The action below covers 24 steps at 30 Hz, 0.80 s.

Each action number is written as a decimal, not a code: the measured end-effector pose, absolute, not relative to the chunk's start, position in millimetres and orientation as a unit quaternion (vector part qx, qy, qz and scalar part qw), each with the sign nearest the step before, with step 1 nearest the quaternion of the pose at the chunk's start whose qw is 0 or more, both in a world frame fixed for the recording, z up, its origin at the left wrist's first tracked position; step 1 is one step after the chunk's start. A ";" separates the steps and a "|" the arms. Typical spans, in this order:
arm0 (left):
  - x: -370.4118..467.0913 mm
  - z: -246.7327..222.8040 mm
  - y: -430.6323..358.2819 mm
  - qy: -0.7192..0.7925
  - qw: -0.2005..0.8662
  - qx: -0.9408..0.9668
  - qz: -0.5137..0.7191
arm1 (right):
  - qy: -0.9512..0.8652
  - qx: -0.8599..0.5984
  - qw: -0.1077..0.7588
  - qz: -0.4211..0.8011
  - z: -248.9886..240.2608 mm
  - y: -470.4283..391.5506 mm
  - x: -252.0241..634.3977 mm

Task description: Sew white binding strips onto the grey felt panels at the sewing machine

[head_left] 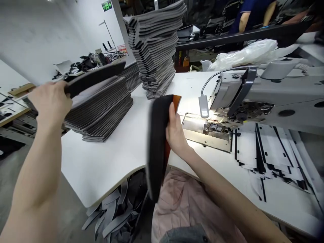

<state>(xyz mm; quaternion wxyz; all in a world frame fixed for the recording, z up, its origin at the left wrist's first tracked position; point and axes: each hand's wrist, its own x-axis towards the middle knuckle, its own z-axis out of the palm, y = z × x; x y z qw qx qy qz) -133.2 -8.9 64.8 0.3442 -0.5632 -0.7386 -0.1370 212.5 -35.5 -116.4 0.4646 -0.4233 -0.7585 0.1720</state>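
Note:
My left hand (52,98) is closed on the end of a dark padded fabric panel (97,77), raised over the left stack of grey panels (101,104). My right hand (176,130) grips a black padded panel (159,141), which hangs down in front of me over the table edge. An orange strip (176,100) shows behind that panel near my fingers. Motion blurs the panel's left edge. To the right of this hand stands an industrial sewing machine (265,94), its lamp (204,106) shining on the needle area.
A tall stack of grey panels (157,50) rises at the back of the white table (106,168). White pieces with black strips (270,148) lie at the right. Grey offcuts (113,212) hang below the table edge. Behind the machine are clear plastic (245,54) and another person (253,17).

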 end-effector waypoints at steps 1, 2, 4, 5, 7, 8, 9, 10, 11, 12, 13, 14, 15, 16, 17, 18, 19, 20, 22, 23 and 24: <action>-110.8 71.5 -19.6 -0.717 0.367 -0.578 -0.131 | -0.751 -0.451 0.461 0.143 -119.6 -33.4 210.0; -86.9 73.8 -31.5 -0.695 0.381 -0.597 -0.125 | -0.745 -0.470 0.455 0.131 -122.4 -30.7 208.0; -38.9 62.3 -57.9 -0.653 0.377 -0.652 -0.077 | -0.736 -0.491 0.450 0.123 -127.7 -25.4 206.4; -16.9 48.9 -72.1 -0.622 0.375 -0.686 -0.043 | -0.726 -0.492 0.459 0.143 -130.8 -23.3 207.2; 20.2 13.0 -100.7 -0.517 0.329 -0.790 0.009 | -0.682 -0.482 0.500 0.229 -138.8 -21.2 212.4; 35.0 -5.6 -114.3 -0.459 0.284 -0.841 0.030 | -0.646 -0.473 0.522 0.294 -143.6 -21.4 216.6; 47.9 -21.8 -126.4 -0.405 0.235 -0.881 0.065 | -0.602 -0.461 0.540 0.366 -149.0 -22.3 221.3; 59.0 -34.2 -136.5 -0.361 0.181 -0.908 0.108 | -0.553 -0.448 0.552 0.435 -154.8 -23.8 226.3; 69.0 -42.0 -143.5 -0.323 0.121 -0.926 0.150 | -0.506 -0.440 0.558 0.489 -160.8 -25.8 231.2; 78.1 -45.3 -146.6 -0.298 0.062 -0.934 0.187 | -0.467 -0.438 0.561 0.524 -166.9 -28.1 235.7; 86.8 -45.1 -145.1 -0.280 0.003 -0.936 0.216 | -0.442 -0.442 0.564 0.540 -172.7 -30.6 239.6; 95.1 -42.9 -138.5 -0.269 -0.053 -0.934 0.230 | -0.428 -0.448 0.569 0.540 -178.0 -33.1 242.8; 103.4 -40.5 -127.0 -0.269 -0.097 -0.932 0.222 | -0.422 -0.455 0.576 0.532 -182.5 -35.6 245.3; 111.5 -39.6 -110.8 -0.281 -0.126 -0.932 0.192 | -0.422 -0.459 0.582 0.522 -186.1 -38.0 247.2; 119.4 -41.4 -90.9 -0.303 -0.143 -0.931 0.143 | -0.423 -0.461 0.587 0.514 -188.8 -40.2 248.8; 126.9 -46.3 -68.6 -0.335 -0.142 -0.929 0.073 | -0.423 -0.463 0.591 0.508 -190.7 -42.2 250.3; 133.8 -54.0 -45.1 -0.374 -0.133 -0.918 0.002 | -0.425 -0.463 0.593 0.504 -192.0 -43.8 252.0; 139.8 -64.0 -21.9 -0.406 -0.128 -0.903 -0.055 | -0.428 -0.463 0.592 0.502 -193.0 -45.1 254.2; 149.4 -85.8 19.3 -0.423 -0.159 -0.888 -0.087 | -0.440 -0.466 0.583 0.499 -195.3 -46.4 260.8; 153.1 -95.5 35.8 -0.414 -0.191 -0.886 -0.081 | -0.445 -0.471 0.577 0.497 -196.8 -46.8 265.6; 156.1 -103.7 49.5 -0.391 -0.230 -0.888 -0.071 | -0.446 -0.476 0.573 0.496 -198.4 -47.1 271.6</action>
